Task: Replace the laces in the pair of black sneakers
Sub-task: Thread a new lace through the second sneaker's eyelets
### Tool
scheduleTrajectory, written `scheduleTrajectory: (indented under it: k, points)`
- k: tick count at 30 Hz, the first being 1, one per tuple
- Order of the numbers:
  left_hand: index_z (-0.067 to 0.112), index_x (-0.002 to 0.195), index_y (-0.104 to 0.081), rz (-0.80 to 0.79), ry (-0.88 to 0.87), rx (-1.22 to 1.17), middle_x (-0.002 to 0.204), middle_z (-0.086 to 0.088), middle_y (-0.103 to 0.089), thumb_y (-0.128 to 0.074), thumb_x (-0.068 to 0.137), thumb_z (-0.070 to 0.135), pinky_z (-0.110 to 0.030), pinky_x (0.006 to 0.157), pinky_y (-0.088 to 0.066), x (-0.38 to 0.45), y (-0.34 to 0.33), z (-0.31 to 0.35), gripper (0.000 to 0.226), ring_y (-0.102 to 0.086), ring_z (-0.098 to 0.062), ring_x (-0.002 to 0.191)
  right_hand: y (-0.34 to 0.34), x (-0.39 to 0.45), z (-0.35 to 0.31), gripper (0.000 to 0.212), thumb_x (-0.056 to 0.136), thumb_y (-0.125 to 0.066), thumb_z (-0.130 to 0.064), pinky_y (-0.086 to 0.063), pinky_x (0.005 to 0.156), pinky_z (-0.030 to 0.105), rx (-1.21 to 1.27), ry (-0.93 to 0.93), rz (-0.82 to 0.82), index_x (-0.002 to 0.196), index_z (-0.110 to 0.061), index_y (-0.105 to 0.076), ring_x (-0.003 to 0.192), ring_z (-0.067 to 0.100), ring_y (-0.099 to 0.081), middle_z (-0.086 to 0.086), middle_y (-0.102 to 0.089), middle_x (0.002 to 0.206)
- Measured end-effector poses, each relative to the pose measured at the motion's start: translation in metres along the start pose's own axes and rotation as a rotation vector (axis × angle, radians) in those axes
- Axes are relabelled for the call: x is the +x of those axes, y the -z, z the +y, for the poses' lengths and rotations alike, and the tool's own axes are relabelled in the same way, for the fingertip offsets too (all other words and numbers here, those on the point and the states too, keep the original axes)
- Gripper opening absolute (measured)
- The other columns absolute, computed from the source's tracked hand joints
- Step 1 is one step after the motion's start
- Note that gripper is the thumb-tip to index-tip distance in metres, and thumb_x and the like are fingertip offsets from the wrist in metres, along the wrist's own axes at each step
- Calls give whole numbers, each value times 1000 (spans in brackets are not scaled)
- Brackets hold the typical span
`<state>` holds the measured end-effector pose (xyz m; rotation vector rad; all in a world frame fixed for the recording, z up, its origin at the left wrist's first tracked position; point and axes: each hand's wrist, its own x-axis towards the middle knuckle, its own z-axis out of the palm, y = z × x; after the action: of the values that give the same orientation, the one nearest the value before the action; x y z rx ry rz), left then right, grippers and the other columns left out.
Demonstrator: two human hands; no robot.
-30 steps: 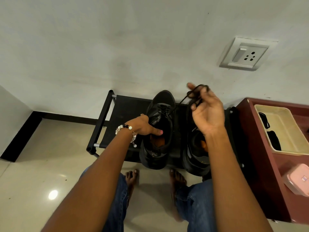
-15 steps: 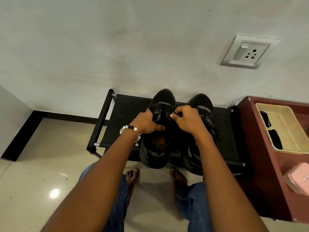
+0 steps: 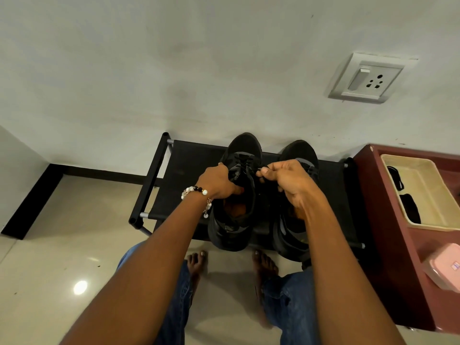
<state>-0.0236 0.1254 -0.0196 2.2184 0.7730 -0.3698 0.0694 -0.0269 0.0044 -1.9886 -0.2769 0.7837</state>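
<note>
Two black sneakers stand side by side on a low black shoe rack (image 3: pixel 189 160), toes to the wall. My left hand (image 3: pixel 219 183) grips the left sneaker (image 3: pixel 236 215) at its tongue and collar, thumb inside the opening. My right hand (image 3: pixel 286 180) is over the gap between the shoes and pinches a black lace (image 3: pixel 245 162) at the left sneaker's eyelets. The right sneaker (image 3: pixel 296 235) is partly hidden under my right wrist.
A maroon cabinet (image 3: pixel 388 220) stands right of the rack, holding a beige tray (image 3: pixel 428 195) with dark items and a pink box (image 3: pixel 445 270). A wall socket (image 3: pixel 368 78) sits above. My bare feet (image 3: pixel 196 262) rest on the glossy tiled floor before the rack.
My right hand came down from above the right sneaker, where it held a lace loop up, to the left sneaker's laces. My left hand has stayed on the left sneaker.
</note>
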Motion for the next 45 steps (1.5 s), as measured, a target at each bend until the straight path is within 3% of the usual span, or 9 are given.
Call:
scheduleTrajectory:
  k: [7, 11, 16, 21, 26, 29, 31, 38, 45]
  points:
    - [12, 136, -42, -69, 12, -79, 126, -8, -56, -80, 72, 44, -35, 94, -49, -2, 6, -2, 81, -56, -26, 114, 6, -5, -17, 25, 92, -46, 7, -51, 92, 48, -557, 134, 88, 109, 11, -65, 102, 43, -61, 32, -63, 110]
    - [16, 135, -48, -86, -35, -199, 127, -3, -58, -85, 68, 37, -41, 103, -45, -7, 17, -5, 79, -55, -24, 118, 9, -13, -22, 36, 87, -45, 14, -51, 89, 47, -708, 190, 128, 119, 7, -61, 97, 41, -60, 28, -63, 107]
    - [18, 141, -48, 43, -66, -299, 138, -4, -51, -86, 68, 26, -33, 103, -41, -16, 27, -8, 83, -48, -22, 128, 5, -12, -25, 30, 78, -41, -33, -52, 80, 53, -153, 145, 127, 99, -18, -57, 81, 35, -53, 34, -56, 104]
    - [15, 119, -64, 155, -97, -337, 106, -1, -64, -85, 69, 22, -14, 71, -43, -25, 23, -5, 55, -61, -14, 100, -3, -14, -25, 6, 98, -50, -6, -45, 37, 21, 75, 177, 228, 93, -6, -54, 41, 14, -60, 9, -65, 72]
    - [16, 108, -68, 257, -72, -277, 94, 2, -65, -85, 68, 31, -24, 79, -51, -35, 9, -5, 46, -62, -12, 90, -19, -12, -16, 39, 97, -59, -28, -49, 60, 20, -199, 325, 292, 76, 4, -68, 55, 0, -61, 9, -65, 63]
    - [17, 115, -68, 321, -87, -220, 105, 0, -68, -83, 72, 38, -32, 87, -54, -40, -1, -3, 50, -64, -14, 96, -24, -10, -13, 40, 102, -47, -23, -52, 76, 41, -210, 274, 174, 95, 13, -63, 72, 31, -60, 25, -64, 81]
    - [18, 119, -67, 361, -101, -180, 109, -2, -68, -79, 76, 36, -35, 87, -54, -43, -7, -1, 48, -64, -17, 99, -26, -9, -10, 29, 102, -40, -6, -53, 86, 41, -168, 226, 52, 120, 10, -56, 82, 23, -59, 23, -64, 96]
    - [21, 118, -69, 425, -108, -140, 101, -1, -71, -71, 86, 29, -26, 73, -53, -42, -10, 1, 33, -65, -16, 86, -27, -10, -13, 14, 94, -56, 1, -52, 54, 19, 18, 359, 166, 95, -11, -63, 65, 15, -70, 8, -72, 83]
    - [25, 113, -71, 413, -85, -196, 99, 1, -72, -68, 87, 29, -24, 68, -51, -41, -6, 1, 27, -65, -15, 83, -31, -6, -9, 7, 83, -75, -12, -44, 65, 2, -237, 434, 231, 90, -11, -77, 68, -2, -61, -3, -71, 79]
